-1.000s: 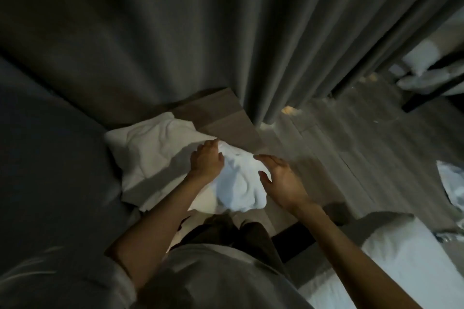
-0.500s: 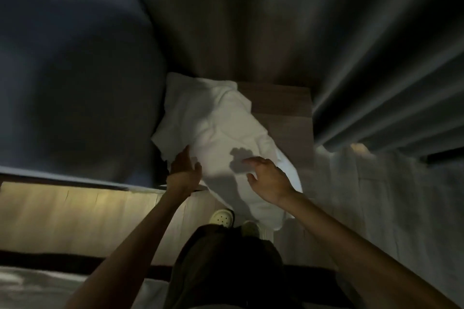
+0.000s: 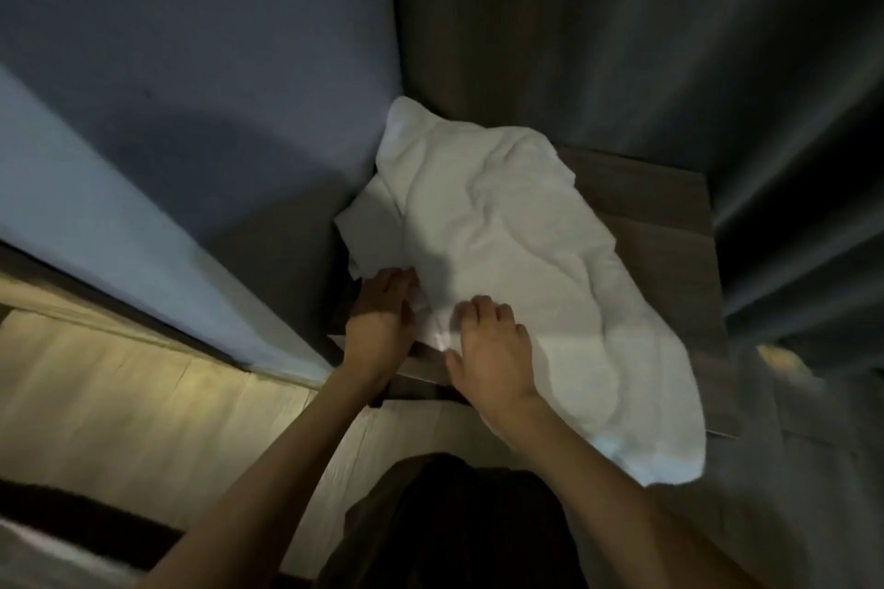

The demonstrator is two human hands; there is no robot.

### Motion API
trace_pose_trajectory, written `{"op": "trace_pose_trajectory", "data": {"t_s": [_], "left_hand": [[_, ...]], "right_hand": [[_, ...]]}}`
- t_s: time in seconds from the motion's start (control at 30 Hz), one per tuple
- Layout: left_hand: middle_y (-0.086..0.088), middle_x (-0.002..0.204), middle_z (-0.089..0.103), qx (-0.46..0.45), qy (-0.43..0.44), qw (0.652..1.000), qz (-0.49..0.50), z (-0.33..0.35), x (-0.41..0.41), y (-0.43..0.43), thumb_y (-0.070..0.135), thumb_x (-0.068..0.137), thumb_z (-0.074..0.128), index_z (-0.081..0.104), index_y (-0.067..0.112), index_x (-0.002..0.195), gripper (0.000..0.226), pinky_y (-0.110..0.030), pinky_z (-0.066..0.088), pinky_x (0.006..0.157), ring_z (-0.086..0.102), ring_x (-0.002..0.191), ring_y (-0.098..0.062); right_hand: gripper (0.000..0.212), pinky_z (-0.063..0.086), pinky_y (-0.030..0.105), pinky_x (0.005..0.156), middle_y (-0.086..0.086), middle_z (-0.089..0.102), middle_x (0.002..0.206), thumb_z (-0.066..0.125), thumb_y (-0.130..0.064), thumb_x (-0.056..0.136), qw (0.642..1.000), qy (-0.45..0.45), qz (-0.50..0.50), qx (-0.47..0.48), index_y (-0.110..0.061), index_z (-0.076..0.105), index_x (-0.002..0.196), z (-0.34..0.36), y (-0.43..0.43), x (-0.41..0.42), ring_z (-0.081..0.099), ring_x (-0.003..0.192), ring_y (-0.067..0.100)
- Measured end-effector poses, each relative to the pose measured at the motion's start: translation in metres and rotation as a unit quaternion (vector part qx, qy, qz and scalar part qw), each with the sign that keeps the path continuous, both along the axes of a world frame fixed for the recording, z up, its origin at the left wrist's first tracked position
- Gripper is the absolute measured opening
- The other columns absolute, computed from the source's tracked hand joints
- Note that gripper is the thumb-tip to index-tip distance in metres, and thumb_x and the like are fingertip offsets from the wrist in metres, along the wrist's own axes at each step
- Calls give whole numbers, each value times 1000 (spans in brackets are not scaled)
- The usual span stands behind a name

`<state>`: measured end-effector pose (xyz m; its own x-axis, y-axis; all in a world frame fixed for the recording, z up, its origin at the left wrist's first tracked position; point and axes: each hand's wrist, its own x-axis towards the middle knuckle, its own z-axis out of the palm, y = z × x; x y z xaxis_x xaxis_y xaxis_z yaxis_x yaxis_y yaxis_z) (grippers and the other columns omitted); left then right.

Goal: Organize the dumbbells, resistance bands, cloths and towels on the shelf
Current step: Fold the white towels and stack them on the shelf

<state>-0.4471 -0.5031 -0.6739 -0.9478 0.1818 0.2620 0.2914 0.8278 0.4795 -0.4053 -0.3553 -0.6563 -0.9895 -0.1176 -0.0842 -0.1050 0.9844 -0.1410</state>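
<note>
Looking down, the head view takes in one white towel (image 3: 502,263), two hands and one wooden shelf (image 3: 669,225). The towel lies rumpled on top of the shelf, stretched from 11 o'clock to 5 o'clock, and its 5 o'clock end hangs past the shelf's near edge.

The left hand (image 3: 380,325) is at the towel's 7 o'clock corner, fingers straight and pointing to 12 o'clock, their tips touching the cloth's edge. I cannot tell whether they slip under it. The right hand (image 3: 492,349) lies palm down on the towel just beside the left, at its 3 o'clock, fingers loosely bent and spread, pressing the cloth without gripping it.

One grey curtain (image 3: 741,62) hangs from 12 to 3 o'clock, one blue-grey wall (image 3: 191,62) fills 9 to 11 o'clock, and pale floor (image 3: 119,397) shows at 8 o'clock beside dark trousers (image 3: 454,531) at 6 o'clock.

Half a second ago the right hand sat further from the left, thumb apart; now it is flat on the cloth close to the left hand. The left hand remains at the same corner.
</note>
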Motion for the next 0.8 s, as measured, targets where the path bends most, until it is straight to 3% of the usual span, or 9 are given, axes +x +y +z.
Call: {"op": "trace_pose_trajectory", "data": {"t_s": [0.07,0.1,0.17,0.23,0.33,0.43,0.6,0.7,0.8], "left_hand": [[-14,103,64,-19,-35,999,0,2,-2,1,31,80,31,64,5,106,49,-36,50,75,61,89,-33],[-13,102,63,-33,-50,998,3,3,-2,1,37,80,34,63,7,105,49,-36,49,75,60,89,-31],[-12,103,62,-39,-63,997,8,4,4,1,48,77,43,62,8,108,54,-35,48,73,58,88,-31],[-12,103,64,-36,-65,997,-4,1,10,-3,55,73,47,64,9,110,61,-37,50,72,59,88,-34],[-11,112,62,-64,-67,996,3,5,14,-4,47,79,56,61,11,118,54,-39,46,82,58,100,-35],[-6,128,52,-133,-83,988,6,11,17,2,38,93,51,47,16,133,45,-36,38,94,49,115,-27],[-9,121,57,-136,-74,988,4,12,21,4,25,94,52,54,13,127,36,-35,43,86,56,105,-27],[-8,119,57,-134,-87,987,10,15,24,2,22,92,53,55,15,126,35,-35,45,86,56,105,-26],[-10,122,59,-98,-86,991,-2,14,31,-3,26,90,56,51,17,134,45,-36,44,91,54,109,-28]], "right_hand": [[33,45,28,50,6,64,85,78,-23,59,999,46,24,5,-13,69,89,0,3,1,60,71,24],[28,47,28,51,7,66,88,75,-20,66,998,50,33,-5,-12,70,92,4,6,1,61,73,25],[28,51,32,67,8,66,108,57,-21,89,998,38,11,-55,-12,65,114,15,17,0,63,90,27],[32,50,34,80,7,65,117,44,-23,99,992,15,-27,-123,-14,57,127,29,33,5,62,101,26],[25,47,35,79,16,69,103,46,-22,99,975,78,-102,-181,-9,61,114,69,62,11,64,95,33],[22,45,40,81,24,67,100,50,-21,97,934,183,-188,-241,-5,61,107,117,94,10,62,96,40],[26,45,38,89,17,66,109,46,-27,99,856,296,-282,-318,-8,60,111,156,133,9,60,103,34],[25,46,39,90,20,65,110,48,-25,97,861,248,-331,-295,-8,59,112,134,147,13,60,105,37],[19,48,46,85,23,61,108,52,-14,90,915,184,-313,-174,-7,54,107,100,148,25,56,103,43]]}}
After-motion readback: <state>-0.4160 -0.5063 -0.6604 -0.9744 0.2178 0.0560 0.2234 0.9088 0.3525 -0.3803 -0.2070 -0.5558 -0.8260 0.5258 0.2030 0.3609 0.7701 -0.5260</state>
